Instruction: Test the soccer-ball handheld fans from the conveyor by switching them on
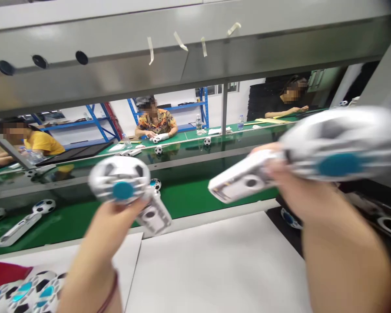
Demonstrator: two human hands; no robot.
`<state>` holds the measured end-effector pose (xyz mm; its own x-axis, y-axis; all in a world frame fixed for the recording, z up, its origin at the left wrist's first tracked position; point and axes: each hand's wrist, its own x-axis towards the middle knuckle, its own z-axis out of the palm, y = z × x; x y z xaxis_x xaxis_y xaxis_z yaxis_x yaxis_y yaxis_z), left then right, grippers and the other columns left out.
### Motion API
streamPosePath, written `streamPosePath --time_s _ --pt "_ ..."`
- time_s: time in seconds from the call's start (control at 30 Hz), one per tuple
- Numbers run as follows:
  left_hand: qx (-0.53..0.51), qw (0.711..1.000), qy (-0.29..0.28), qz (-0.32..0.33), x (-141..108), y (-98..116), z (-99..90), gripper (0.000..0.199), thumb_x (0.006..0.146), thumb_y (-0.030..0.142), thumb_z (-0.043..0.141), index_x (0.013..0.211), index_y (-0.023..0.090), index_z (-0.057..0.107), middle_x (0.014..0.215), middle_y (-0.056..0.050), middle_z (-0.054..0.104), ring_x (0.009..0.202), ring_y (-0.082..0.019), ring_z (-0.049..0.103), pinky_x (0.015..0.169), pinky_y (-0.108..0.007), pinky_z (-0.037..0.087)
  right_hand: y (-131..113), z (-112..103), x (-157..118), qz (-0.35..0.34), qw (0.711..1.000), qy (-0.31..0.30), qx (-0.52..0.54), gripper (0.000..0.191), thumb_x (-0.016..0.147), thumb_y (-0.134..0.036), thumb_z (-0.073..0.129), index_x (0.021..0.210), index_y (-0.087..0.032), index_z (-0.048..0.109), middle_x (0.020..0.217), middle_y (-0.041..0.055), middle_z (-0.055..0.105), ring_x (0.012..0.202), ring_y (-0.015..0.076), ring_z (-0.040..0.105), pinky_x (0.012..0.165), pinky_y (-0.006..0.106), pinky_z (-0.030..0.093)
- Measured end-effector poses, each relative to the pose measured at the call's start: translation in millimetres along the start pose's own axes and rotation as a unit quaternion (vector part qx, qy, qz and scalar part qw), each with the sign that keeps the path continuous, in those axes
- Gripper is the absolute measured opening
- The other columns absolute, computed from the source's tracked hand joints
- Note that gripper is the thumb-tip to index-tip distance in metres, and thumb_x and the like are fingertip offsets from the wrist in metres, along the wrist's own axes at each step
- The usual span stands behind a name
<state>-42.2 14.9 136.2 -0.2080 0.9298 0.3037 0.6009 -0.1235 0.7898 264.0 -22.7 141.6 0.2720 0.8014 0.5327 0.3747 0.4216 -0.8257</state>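
My left hand (pixel 117 213) is closed round the neck of a white device (pixel 120 176) with a round football-patterned head, a blue disc in its middle and a short handle pointing down right. Higher and nearer the camera, my right hand (pixel 286 182) grips a similar football-patterned device (pixel 339 143), blurred by motion, its handle pointing down left. Both devices are in the air, above the near edge of the green belt. Below them lies a white work surface (pixel 208 265).
Several football-patterned parts (pixel 22 291) lie at the lower left beside red material. More devices (pixel 19 228) rest on the green belt (pixel 189 191). A black tray (pixel 280 217) with parts is at the right. A metal hood (pixel 195 56) spans above; three people sit across the belt.
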Motion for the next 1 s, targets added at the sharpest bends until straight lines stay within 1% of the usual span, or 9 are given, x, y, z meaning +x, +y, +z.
streamPosePath --time_s 0.13,0.2,0.27,0.37,0.43,0.53,0.67,0.87,1.0 --pt "0.159 0.982 -0.058 0.079 25 -17 68.9 0.026 0.067 0.035 0.059 0.084 0.016 0.065 0.091 -0.010 0.063 0.086 -0.029 0.059 0.076 -0.037 0.046 54 65 27 0.140 0.981 -0.063 -0.114 0.039 0.067 -0.052 0.061 0.086 -0.018 0.063 0.084 0.0069 0.063 0.080 0.0260 0.059 0.071 0.037 0.048" --pt "0.169 0.980 -0.048 0.089 35 -30 93.8 0.031 0.071 0.035 0.056 0.093 0.014 0.063 0.101 -0.012 0.059 0.086 -0.026 0.059 0.078 -0.035 0.046 83 83 34 0.160 0.974 -0.033 -0.159 0.036 0.068 -0.044 0.062 0.090 -0.017 0.061 0.089 0.0084 0.061 0.082 0.0254 0.059 0.072 0.036 0.047" --pt "0.168 0.983 -0.029 0.072 41 -43 104.8 0.044 0.078 0.038 0.048 0.115 0.014 0.052 0.111 -0.012 0.055 0.083 -0.020 0.060 0.078 -0.030 0.046 101 89 37 0.151 0.976 0.023 -0.153 0.044 0.070 -0.038 0.059 0.107 -0.015 0.054 0.101 0.0105 0.056 0.080 0.0214 0.059 0.072 0.033 0.047" --pt "0.215 0.976 0.012 0.039 45 -61 105.1 0.052 0.085 0.041 0.036 0.130 0.015 0.034 0.122 -0.011 0.049 0.099 -0.020 0.056 0.084 -0.028 0.044 104 89 37 0.116 0.986 0.077 -0.096 0.053 0.075 -0.037 0.052 0.122 -0.017 0.042 0.113 0.0116 0.048 0.074 0.0156 0.058 0.069 0.030 0.047" --pt "0.265 0.964 0.028 0.013 45 -73 105.4 0.056 0.083 0.044 0.038 0.127 0.009 0.039 0.126 -0.017 0.045 0.114 -0.029 0.044 0.090 -0.037 0.039 96 88 36 0.092 0.992 0.073 -0.055 0.051 0.076 -0.039 0.050 0.122 -0.019 0.042 0.113 0.0102 0.048 0.076 0.0151 0.057 0.067 0.029 0.047" --pt "0.331 0.943 0.018 -0.034 40 -92 113.9 0.065 0.070 0.053 0.053 0.108 0.000 0.055 0.116 -0.027 0.047 0.114 -0.043 0.036 0.088 -0.051 0.035 85 91 34 0.082 0.996 0.043 0.001 0.049 0.076 -0.039 0.050 0.121 -0.022 0.043 0.114 0.0090 0.048 0.079 0.0155 0.057 0.065 0.029 0.047" --pt "0.389 0.919 0.004 -0.057 38 -110 121.7 0.049 0.066 0.045 0.057 0.093 0.006 0.064 0.120 -0.024 0.046 0.121 -0.042 0.026 0.094 -0.054 0.025 78 93 31 0.085 0.996 0.020 0.031 0.045 0.076 -0.039 0.051 0.118 -0.023 0.045 0.115 0.0086 0.048 0.083 0.0164 0.056 0.068 0.030 0.046" --pt "0.382 0.917 -0.017 -0.113 51 -134 86.2 0.053 0.061 0.049 0.059 0.103 0.016 0.062 0.137 -0.021 0.028 0.127 -0.049 0.007 0.096 -0.060 0.013 70 87 29 0.068 0.995 0.012 0.076 0.030 0.078 -0.038 0.051 0.104 -0.023 0.054 0.112 0.0067 0.053 0.089 0.0182 0.057 0.078 0.033 0.044" --pt "0.281 0.946 -0.081 -0.140 58 -152 65.9 0.058 0.056 0.049 0.061 0.109 0.024 0.059 0.132 -0.018 0.034 0.121 -0.048 0.026 0.093 -0.055 0.025 67 88 30 0.036 0.993 0.023 0.109 0.026 0.079 -0.037 0.051 0.099 -0.021 0.056 0.106 0.0062 0.057 0.091 0.0176 0.057 0.079 0.031 0.044"
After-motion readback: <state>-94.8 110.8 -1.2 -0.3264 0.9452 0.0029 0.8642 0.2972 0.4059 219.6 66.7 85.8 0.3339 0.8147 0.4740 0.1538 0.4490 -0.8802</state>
